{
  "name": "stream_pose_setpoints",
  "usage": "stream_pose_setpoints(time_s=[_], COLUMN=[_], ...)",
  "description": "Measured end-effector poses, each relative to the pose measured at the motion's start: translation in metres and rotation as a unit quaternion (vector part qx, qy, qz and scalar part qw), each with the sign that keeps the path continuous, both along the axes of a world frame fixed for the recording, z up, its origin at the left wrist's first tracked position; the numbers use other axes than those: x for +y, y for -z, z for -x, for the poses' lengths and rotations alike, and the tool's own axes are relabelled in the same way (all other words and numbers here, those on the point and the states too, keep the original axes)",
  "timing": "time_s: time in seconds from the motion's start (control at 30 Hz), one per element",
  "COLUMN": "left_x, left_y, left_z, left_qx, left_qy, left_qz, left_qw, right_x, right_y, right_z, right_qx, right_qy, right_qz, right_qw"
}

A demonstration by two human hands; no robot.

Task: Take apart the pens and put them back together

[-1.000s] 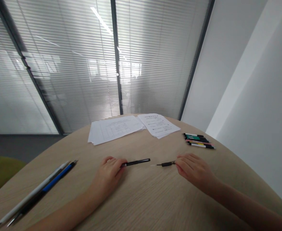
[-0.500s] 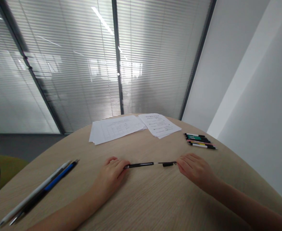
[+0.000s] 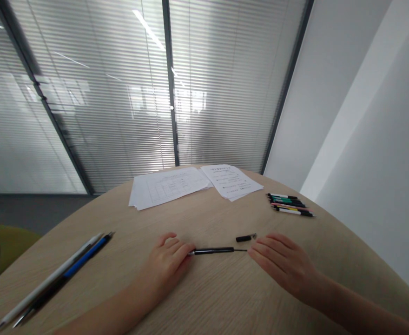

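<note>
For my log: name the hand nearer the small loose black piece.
Right. The right hand sits just right of the small black piece; the left hand is farther left, gripping the pen barrel.

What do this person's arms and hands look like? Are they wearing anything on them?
Both are bare. The left hand and the right hand have no gloves, and no ring shows on the fingers in view. The left forearm and the right forearm run uncovered to the picture's lower edge: no sleeve, watch or bracelet is visible.
</note>
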State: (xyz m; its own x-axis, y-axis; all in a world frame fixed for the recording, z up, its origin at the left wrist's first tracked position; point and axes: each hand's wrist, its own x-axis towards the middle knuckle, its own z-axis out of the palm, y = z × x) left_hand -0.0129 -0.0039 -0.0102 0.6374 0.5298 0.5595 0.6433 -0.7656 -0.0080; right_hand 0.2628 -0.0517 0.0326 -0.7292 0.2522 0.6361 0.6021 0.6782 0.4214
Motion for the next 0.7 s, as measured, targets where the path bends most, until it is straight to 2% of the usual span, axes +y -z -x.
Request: stream_pose_setpoints(time_s=[0.2,0.3,0.4,0.47,0.53,0.63,0.7], left_x=[-0.006,-0.007,-0.008,-0.008,-0.007,-0.005,-0.003], left_y=[0.003,0.003,0.002,0.001,0.001,0.001,0.001], left_z=[-0.006,-0.006,-0.005,-0.004,-0.004,-0.003,-0.002], left_qx=[-0.031,-0.04,-0.055,-0.06,-0.065,-0.08,-0.09], left_qy=[0.024,0.009,0.007,0.012,0.007,-0.022,-0.039], left_qz=[0.029,0.066,0.088,0.097,0.107,0.127,0.137], left_qw=[0.999,0.997,0.995,0.993,0.992,0.988,0.986], right_x=[-0.004,0.007,0.025,0.038,0.049,0.061,0.065], right_y=[0.004,0.01,0.018,0.022,0.027,0.035,0.041], right_z=[-0.005,-0.01,-0.017,-0.025,-0.034,-0.046,-0.049], right_qx=[0.068,0.152,0.203,0.218,0.213,0.166,0.137], right_qy=[-0.021,0.027,0.083,0.118,0.15,0.169,0.167], right_qz=[0.033,0.042,0.089,0.138,0.22,0.347,0.392], right_qw=[0.997,0.987,0.972,0.959,0.94,0.908,0.894])
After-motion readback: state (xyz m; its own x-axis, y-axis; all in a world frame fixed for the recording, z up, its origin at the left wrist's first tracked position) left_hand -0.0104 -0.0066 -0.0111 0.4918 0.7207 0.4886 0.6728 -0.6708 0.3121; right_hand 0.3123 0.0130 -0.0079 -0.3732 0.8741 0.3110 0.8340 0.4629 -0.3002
